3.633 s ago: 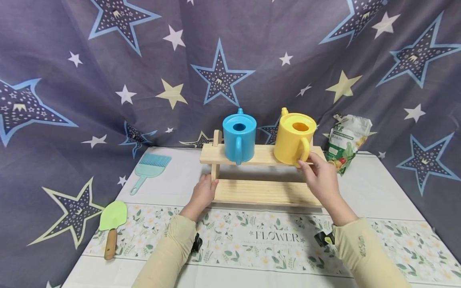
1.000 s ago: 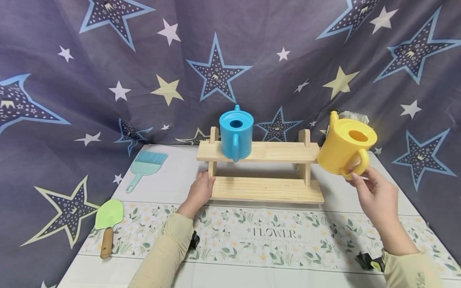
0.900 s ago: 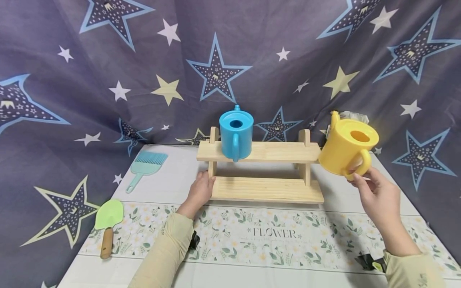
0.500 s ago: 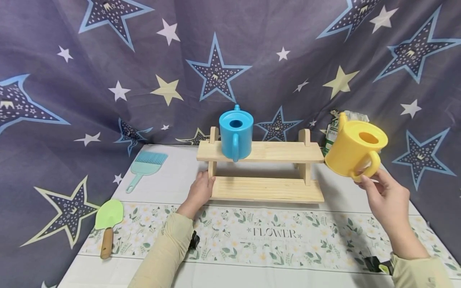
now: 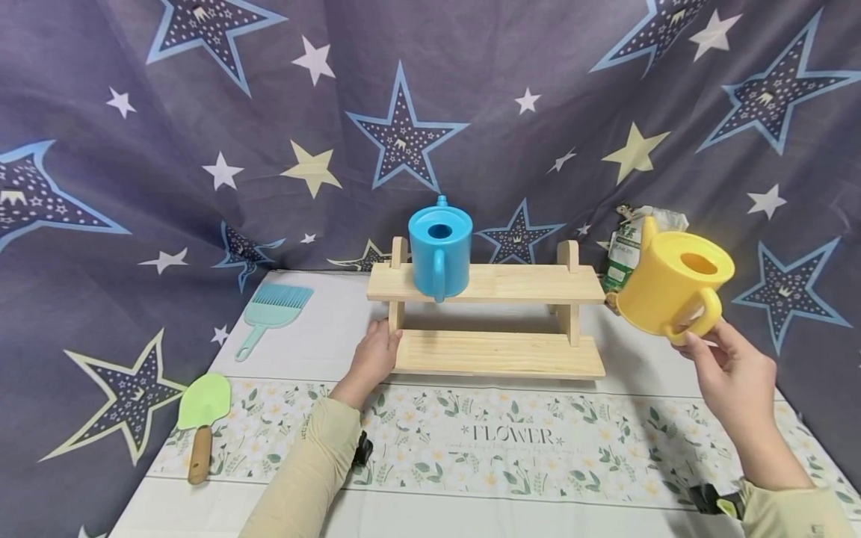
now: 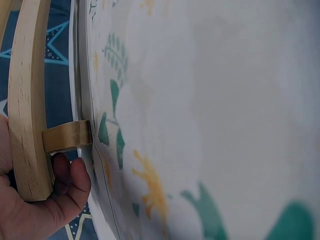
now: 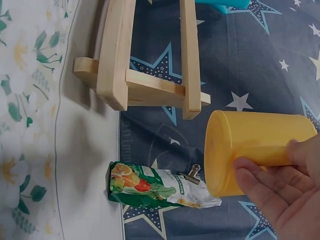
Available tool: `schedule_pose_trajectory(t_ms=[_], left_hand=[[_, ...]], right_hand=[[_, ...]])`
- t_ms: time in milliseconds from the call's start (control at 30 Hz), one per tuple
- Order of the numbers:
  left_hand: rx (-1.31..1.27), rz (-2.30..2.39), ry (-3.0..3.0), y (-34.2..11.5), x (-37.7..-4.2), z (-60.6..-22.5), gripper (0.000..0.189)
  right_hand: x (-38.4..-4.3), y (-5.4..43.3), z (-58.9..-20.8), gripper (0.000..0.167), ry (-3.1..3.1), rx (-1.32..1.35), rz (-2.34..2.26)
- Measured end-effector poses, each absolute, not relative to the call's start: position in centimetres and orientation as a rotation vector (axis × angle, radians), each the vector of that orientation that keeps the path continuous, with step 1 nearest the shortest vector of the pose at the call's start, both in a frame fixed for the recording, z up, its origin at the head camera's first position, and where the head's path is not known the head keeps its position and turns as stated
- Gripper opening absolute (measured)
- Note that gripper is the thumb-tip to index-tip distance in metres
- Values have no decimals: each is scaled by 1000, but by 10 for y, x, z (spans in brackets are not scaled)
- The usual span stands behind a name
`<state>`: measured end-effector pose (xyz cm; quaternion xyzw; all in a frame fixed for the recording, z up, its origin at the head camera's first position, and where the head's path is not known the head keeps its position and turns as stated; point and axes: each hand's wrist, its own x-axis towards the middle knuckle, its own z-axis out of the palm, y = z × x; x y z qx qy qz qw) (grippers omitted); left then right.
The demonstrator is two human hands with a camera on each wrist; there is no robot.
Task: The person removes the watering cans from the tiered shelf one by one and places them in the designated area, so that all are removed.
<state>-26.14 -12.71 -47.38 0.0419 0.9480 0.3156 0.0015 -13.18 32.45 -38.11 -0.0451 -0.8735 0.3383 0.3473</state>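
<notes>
Holding a yellow watering can (image 5: 662, 295) clear of a wooden stand (image 5: 575, 326), a person in pale sleeves (image 5: 306, 467) works at a tabletop (image 5: 329, 329) before a star-patterned curtain (image 5: 484, 75). The right grip (image 5: 743, 377) pinches the can by its handle between thumb and fingers; the can hangs in the air just beyond the right end of the upper shelf (image 5: 525, 282), leaning slightly, spout toward the curtain. The left grip (image 5: 374, 354) is curled round the left end of the lower shelf (image 5: 498, 354). A blue watering can (image 5: 427, 261) sits upright on the left part of the upper shelf, its handle facing the person. Behind the yellow can, partly hidden by it, a green-and-white pouch (image 5: 622, 258) with a metal clip (image 7: 193, 173) stands near the back right corner. At left lie a turquoise dustpan and brush (image 5: 279, 295) and a green trowel (image 5: 205, 397) with a wooden handle; a floral strip (image 5: 484, 471) lettered "FLOWER" runs across the tabletop.
</notes>
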Motion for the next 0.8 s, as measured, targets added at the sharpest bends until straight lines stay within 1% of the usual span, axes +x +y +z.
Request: schedule_pose_trajectory(t_ms=[433, 800], left_hand=[[119, 972, 2979, -127, -263, -476, 48], [127, 965, 2983, -127, -263, -477, 48]], right_hand=[[-133, 330, -389, 27, -2291, -143, 944], [-133, 334, -400, 26, -2346, -162, 913]])
